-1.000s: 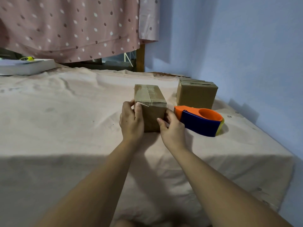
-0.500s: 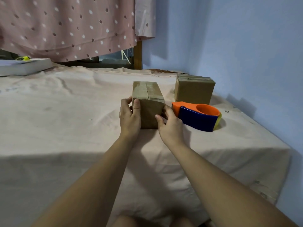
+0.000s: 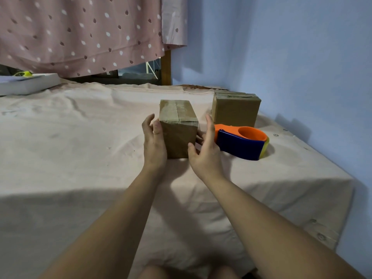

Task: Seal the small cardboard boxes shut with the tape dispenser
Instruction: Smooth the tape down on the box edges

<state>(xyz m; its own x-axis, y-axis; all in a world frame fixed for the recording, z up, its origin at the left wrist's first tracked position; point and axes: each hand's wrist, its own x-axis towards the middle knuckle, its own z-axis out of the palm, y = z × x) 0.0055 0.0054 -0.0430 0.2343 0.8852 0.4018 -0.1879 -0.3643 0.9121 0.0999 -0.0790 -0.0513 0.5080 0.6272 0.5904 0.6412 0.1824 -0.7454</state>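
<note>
We find the small brown cardboard box (image 3: 178, 127), clear tape across its top seam, standing on the beige cloth-covered tabletop (image 3: 80, 158) between both hands. The left hand (image 3: 154, 143) lies against its left side, thumb on the near edge and fingers lifted just off; the right hand (image 3: 205, 156) has straight fingers, its thumb tip touching the front face, so neither grip is closed on the box. The orange and blue plastic tape dispenser (image 3: 241, 143) lies untouched just beside the right hand, with a second taped brown cardboard box (image 3: 235, 113) behind it near the blue wall (image 3: 281, 47).
</note>
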